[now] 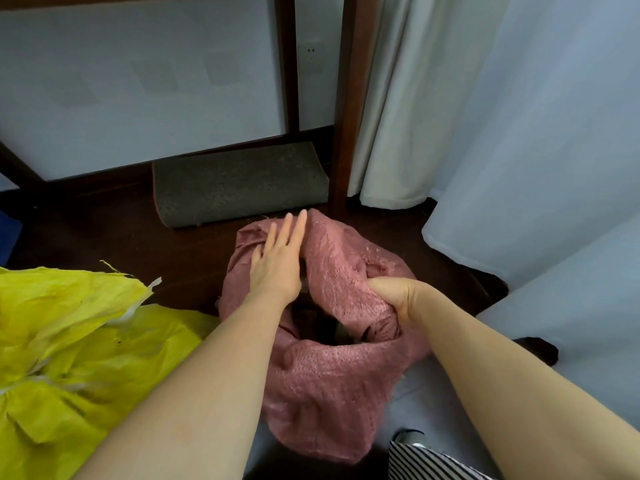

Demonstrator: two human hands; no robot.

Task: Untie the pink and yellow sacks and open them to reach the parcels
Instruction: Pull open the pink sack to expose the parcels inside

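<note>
The pink woven plastic sack [332, 368] sits on the dark wooden floor [180, 258] at the centre of the frame, slightly low, its mouth already loosened into a slack, crumpled ring with a dark opening in the middle. The left hand [278, 259] lies flat with straight fingers against the far left side of the rim, pressing the cloth outward rather than clutching it; its grip is wide and holds nothing. The right hand [394, 296] has a closed grip on a bunched fold of the rim at the right of the opening, fingers curled into the fabric.

The weave looks thin, limp and light: it folds and puckers wherever it is touched and keeps no shape of its own, so it should give easily when pulled but will slump back over the opening once released. The frayed edges suggest it snags and sheds threads, and the plastic surface is probably a little slick, so a gathered handful, like the one in the right hand, seems a surer hold than a fingertip pinch. Taking the rim at two opposite points and drawing them apart looks the best way in.

What lies inside is too dark to make out.

The yellow woven plastic sack [69, 348] lies crumpled at the lower left of the frame, beside the left forearm, untouched; whether it is tied cannot be told.
</note>
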